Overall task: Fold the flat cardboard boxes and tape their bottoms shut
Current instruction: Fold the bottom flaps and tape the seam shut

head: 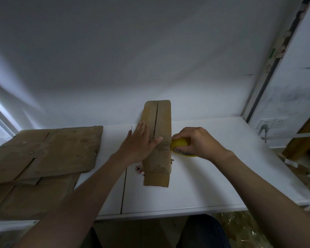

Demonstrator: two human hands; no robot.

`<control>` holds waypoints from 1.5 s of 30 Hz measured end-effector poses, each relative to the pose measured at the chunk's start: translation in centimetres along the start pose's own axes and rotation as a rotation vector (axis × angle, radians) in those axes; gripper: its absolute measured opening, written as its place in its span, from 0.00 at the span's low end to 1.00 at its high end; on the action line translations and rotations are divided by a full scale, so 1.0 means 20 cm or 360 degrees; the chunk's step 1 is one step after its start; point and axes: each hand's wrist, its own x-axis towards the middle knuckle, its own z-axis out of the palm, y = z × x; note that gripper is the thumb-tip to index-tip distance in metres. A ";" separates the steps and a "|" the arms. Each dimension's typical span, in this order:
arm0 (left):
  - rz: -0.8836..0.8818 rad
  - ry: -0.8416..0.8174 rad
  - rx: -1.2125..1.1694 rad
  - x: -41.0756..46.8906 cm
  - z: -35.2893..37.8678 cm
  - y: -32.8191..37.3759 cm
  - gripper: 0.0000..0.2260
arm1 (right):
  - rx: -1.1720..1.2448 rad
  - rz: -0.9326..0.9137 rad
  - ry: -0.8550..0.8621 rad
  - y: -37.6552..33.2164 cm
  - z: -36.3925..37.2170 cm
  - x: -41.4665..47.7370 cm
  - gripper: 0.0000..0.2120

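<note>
Spanning the width of the view, a white table point(213, 167) carries all the work. At its left end lies a stack of flat cardboard sheets point(57, 149), at least two, overlapped and partly hanging past the front edge. One folded cardboard box point(164, 119) stands at the table's middle, its long axis pointing straight away from the person: the near end faces the front edge and the far end reaches the wall. The seam between its two closed flaps runs along that same axis. The left hand point(140, 142) lies flat on the left flap, fingers straight and pressing, with the thumb reaching across the seam. The right hand point(195, 142) is just beside the box's right edge, fingers curled round one yellow tape roll point(180, 143), which touches that edge. One small red-and-white label point(139, 169) lies on the table by the box's near left corner; its writing is too small to read.
</note>
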 end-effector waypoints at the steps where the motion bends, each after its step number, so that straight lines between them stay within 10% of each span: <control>1: -0.0009 0.0000 -0.0107 0.02 0.00 -0.02 0.40 | 0.0003 0.0005 -0.0004 0.00 0.00 0.00 0.20; 21: -0.0101 0.0290 -0.1121 0.01 0.12 -0.14 0.43 | -0.0360 0.0320 -0.0122 -0.14 0.07 0.15 0.28; 27: -0.0301 0.0591 -0.1981 -0.07 0.25 -0.20 0.22 | -0.0256 0.0322 -0.0106 -0.13 0.07 0.16 0.26; 30: -0.0337 0.0928 -0.1900 -0.09 0.28 -0.18 0.05 | -0.0256 0.0337 -0.0086 -0.14 0.08 0.16 0.27; 36: -0.0328 0.1328 -0.1464 -0.15 0.29 -0.07 0.05 | -0.0288 0.0328 -0.0058 -0.15 0.08 0.14 0.28; 45: -0.0229 0.0887 -0.0605 -0.20 0.30 0.11 0.22 | -0.0455 0.0380 0.0062 -0.23 0.10 0.14 0.25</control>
